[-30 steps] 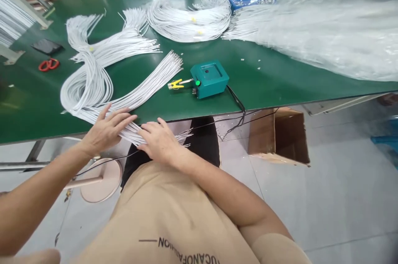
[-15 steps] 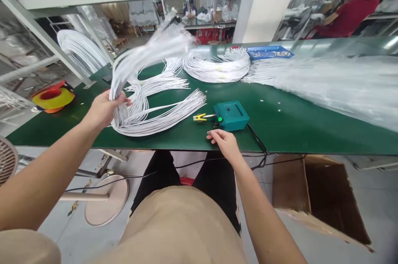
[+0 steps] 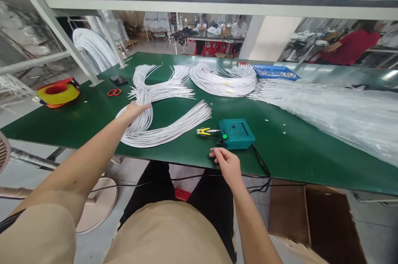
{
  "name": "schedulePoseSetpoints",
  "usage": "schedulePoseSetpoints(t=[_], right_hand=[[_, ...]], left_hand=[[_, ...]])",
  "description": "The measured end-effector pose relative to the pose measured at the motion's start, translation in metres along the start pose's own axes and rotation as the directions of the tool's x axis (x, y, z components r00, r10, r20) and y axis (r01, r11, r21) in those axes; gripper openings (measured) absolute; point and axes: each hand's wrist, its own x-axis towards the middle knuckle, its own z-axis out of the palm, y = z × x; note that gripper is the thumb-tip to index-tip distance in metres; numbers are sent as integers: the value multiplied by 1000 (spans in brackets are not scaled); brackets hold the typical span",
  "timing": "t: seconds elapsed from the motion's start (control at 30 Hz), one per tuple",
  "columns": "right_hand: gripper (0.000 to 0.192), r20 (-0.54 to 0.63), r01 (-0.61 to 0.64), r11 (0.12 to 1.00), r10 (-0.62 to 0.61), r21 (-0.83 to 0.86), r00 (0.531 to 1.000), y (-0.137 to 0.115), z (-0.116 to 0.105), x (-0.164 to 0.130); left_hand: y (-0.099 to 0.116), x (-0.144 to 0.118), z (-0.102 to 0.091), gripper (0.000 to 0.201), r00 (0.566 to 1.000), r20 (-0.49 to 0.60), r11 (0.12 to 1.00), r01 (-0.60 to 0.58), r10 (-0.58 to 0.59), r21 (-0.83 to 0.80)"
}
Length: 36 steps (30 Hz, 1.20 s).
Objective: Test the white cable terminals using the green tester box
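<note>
While the long green bench point(image 3: 298, 147) carries several heaps, the work looks barely begun, as I judge it. Largest is the clear plastic sheeting point(image 3: 342, 110) at the right, then the far coils of white cable point(image 3: 224, 83). Nearer, the curved bundle of white wires point(image 3: 161, 129) lies flat; the left hand point(image 3: 134, 110) rests on its bend, fingers spread, clasping nothing. Just beside the small teal box with a yellow clip point(image 3: 234, 133), the right hand point(image 3: 228, 164) hovers loosely open and empty. No wire touches the clip yet.
</note>
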Motion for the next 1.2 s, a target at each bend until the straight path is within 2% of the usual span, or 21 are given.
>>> schedulePoseSetpoints(t=[0.07,0.1,0.13,0.17,0.23,0.27,0.3,0.33,0.37,0.43,0.47,0.53,0.67,0.73,1.0,1.1,1.2], right_hand=[[32,-4,3,1000,-3,-3,1000,2,2,-1],[32,-10,3,1000,-3,-9,1000,3,2,-1],[31,-18,4,1000,-4,-18,1000,4,3,-1],[31,-27,4,1000,-5,-30,1000,5,5,-1],[30,-53,10,998,-13,-63,998,7,7,-1],[29,-68,17,996,-22,-83,997,8,8,-1],[29,-83,25,994,-34,-106,996,8,9,-1],[28,-97,35,991,-47,-128,994,9,10,-2],[28,-112,44,988,-60,-148,992,9,11,-2],[27,-129,61,983,-84,-172,988,10,12,-3],[27,-134,69,982,-93,-174,987,10,12,-4],[27,-140,85,982,-109,-166,984,10,12,-5],[26,-141,101,983,-123,-154,982,10,13,-5],[25,-138,92,983,-115,-156,984,11,13,-4],[28,-147,88,978,-116,-187,982,12,13,-3],[31,-147,80,973,-113,-215,983,12,13,-1],[34,-161,69,966,-112,-251,980,11,13,1]], left_hand=[[5,-5,6,93,988,-151,994,57,-42,98],[9,-9,10,96,975,-221,987,53,-18,152],[14,-15,14,91,953,-291,963,-5,87,271],[19,-22,21,80,940,-268,927,-104,209,359],[27,-37,37,58,935,-40,869,-311,352,384],[30,-45,47,54,924,142,851,-383,355,360],[33,-51,57,57,892,311,832,-429,328,352],[34,-57,68,65,857,427,803,-459,287,380],[35,-62,78,78,827,516,761,-479,224,438],[37,-67,94,95,795,602,654,-496,78,571],[37,-68,99,96,785,618,627,-506,48,593],[40,-67,103,86,780,626,586,-519,27,622],[50,-66,101,43,807,589,505,-524,37,686],[56,-70,101,29,809,587,478,-528,30,702],[75,-99,117,36,794,607,481,-533,1,696],[78,-101,119,38,803,596,489,-522,6,699],[82,-96,122,42,797,603,501,-503,-46,704]])
